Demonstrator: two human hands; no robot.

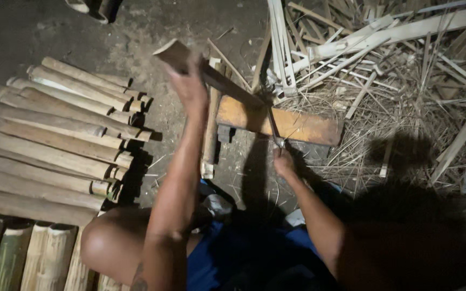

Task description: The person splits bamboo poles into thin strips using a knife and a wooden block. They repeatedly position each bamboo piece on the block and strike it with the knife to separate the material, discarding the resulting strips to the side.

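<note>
My left hand [189, 86] is raised and grips a bamboo piece [211, 75] near its upper end; the piece slants down to the right toward a wooden block [303, 126] on the ground. My right hand [283, 161] is lower, closed around the handle of a thin dark blade [272, 123] that rises to meet the bamboo piece just above the block. A second bamboo stick [210, 137] lies under my left forearm, next to the block. I sit on the ground with a bare knee [109, 242] and blue shorts [227, 258] in view.
Several cut bamboo poles [55, 140] lie stacked at the left, with greener split sections [22, 253] at the bottom left. A heap of bamboo strips and shavings [395, 70] fills the right. The ground is dark dirt [190, 21].
</note>
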